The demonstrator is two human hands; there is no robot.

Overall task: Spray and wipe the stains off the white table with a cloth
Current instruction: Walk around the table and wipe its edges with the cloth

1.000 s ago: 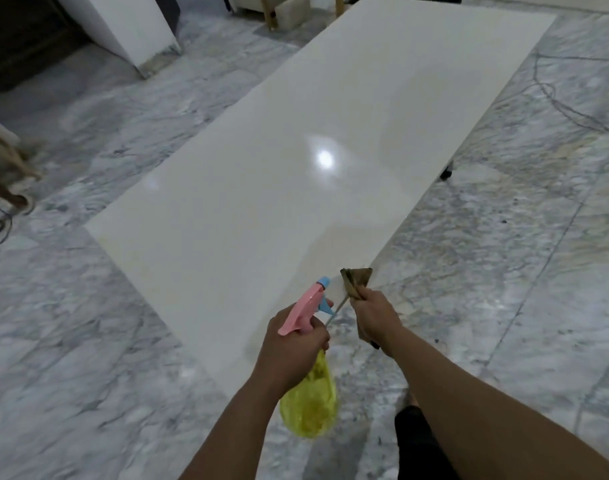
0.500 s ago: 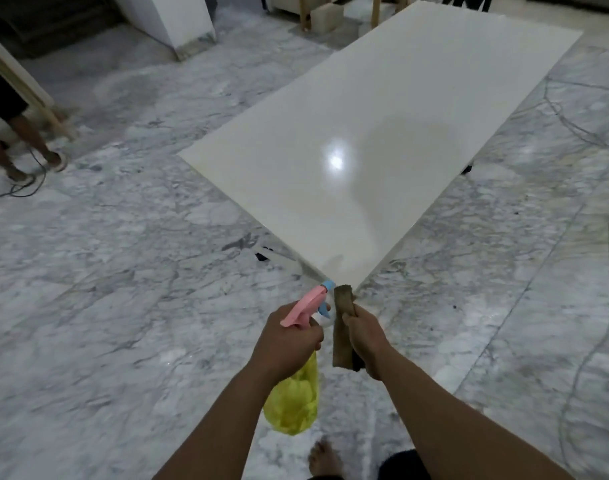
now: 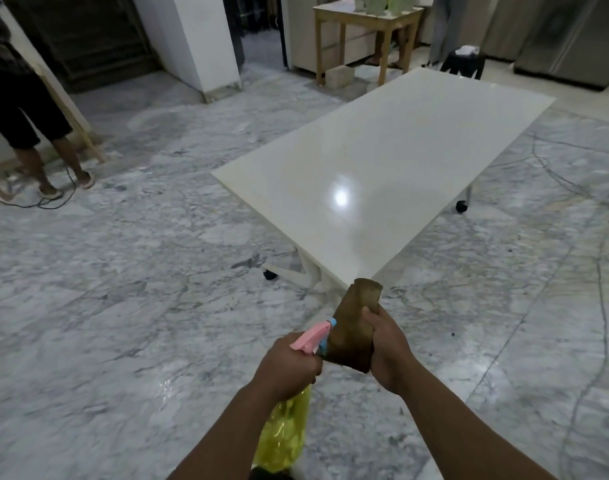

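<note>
The white table (image 3: 382, 161) on castor wheels stands ahead of me, its glossy top showing a lamp's glare and no stain I can make out. My left hand (image 3: 287, 367) grips a yellow spray bottle (image 3: 284, 433) by its pink trigger head, nozzle pointing toward the table's near corner. My right hand (image 3: 387, 348) holds a folded brown cloth (image 3: 356, 323) upright beside the nozzle. Both hands hover over the floor, short of the table's near corner.
Grey marble floor (image 3: 140, 289) lies all around. A person's legs (image 3: 43, 143) stand at the far left by a wooden frame, with a cable on the floor. A wooden side table (image 3: 361, 32), a white pillar (image 3: 199, 43) and a dark stool (image 3: 464, 62) are beyond the table.
The table has shrunk away from me and my view has lifted, bringing the far room into sight. The cloth has turned broad side up beside the spray nozzle. Both hands keep their grips.
</note>
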